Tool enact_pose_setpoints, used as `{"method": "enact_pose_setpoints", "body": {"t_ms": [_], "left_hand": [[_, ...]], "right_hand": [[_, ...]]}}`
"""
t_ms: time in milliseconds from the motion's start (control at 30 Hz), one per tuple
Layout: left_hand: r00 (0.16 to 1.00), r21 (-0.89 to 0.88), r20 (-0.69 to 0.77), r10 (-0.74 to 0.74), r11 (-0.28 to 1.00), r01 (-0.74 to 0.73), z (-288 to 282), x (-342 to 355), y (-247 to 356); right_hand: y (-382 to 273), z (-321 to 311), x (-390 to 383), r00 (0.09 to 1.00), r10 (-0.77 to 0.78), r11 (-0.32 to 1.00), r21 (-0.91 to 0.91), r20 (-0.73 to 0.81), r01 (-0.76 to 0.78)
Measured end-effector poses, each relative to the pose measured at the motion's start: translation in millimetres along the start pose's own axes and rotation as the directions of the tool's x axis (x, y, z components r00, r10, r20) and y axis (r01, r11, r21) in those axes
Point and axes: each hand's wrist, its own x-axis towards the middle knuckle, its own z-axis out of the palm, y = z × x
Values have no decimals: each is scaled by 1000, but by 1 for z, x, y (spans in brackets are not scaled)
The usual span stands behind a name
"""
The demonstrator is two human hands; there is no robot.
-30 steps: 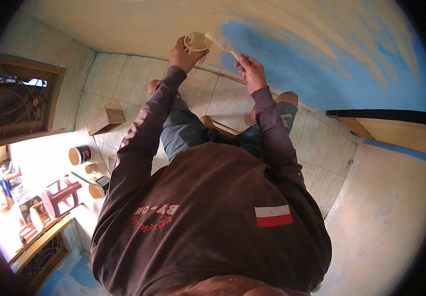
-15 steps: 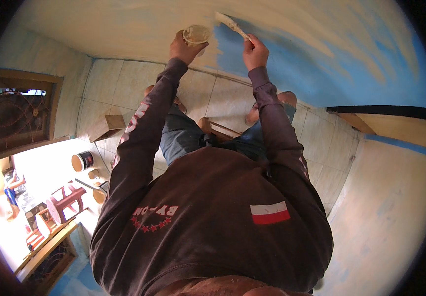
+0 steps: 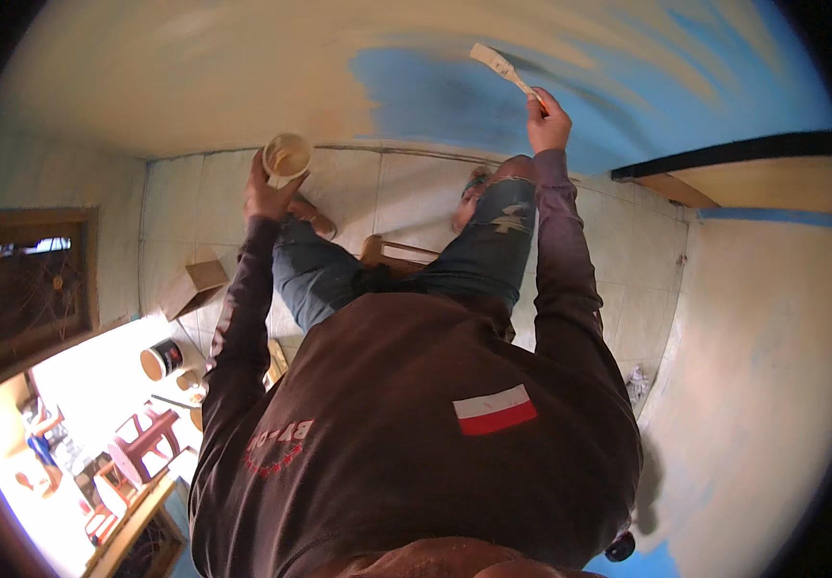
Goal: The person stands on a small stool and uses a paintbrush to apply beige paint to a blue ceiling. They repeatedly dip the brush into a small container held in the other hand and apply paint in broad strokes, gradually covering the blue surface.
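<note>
My right hand is closed round the handle of a paintbrush, its flat pale-coated end pointing up and left over the wall. That wall is partly blue and partly covered in cream paint, with streaks at the upper right. I cannot tell whether the bristles touch it. In my left hand is a small clear plastic cup with cream paint in it, held over the tiles near the wall's foot. Fingers and thumb wrap the cup's sides.
Between my legs stands a low wooden stool. To the left are a box-shaped wooden piece, a paint bucket and a maroon plastic chair by the bright doorway. A dark ledge juts out at the right.
My left hand and the cup have moved left and down, away from the wall. The brush in my right hand has shifted right, and my body has turned slightly.
</note>
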Motion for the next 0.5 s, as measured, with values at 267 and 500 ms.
{"method": "enact_pose_setpoints", "body": {"t_ms": [267, 500], "left_hand": [[999, 167, 29, -46, 985, 41, -15, -39, -6], [999, 193, -49, 0, 981, 10, -3, -53, -38]], "right_hand": [[47, -58, 18, 996, 63, 998, 22, 65, -65], [60, -86, 25, 996, 63, 998, -24, 61, -62]]}}
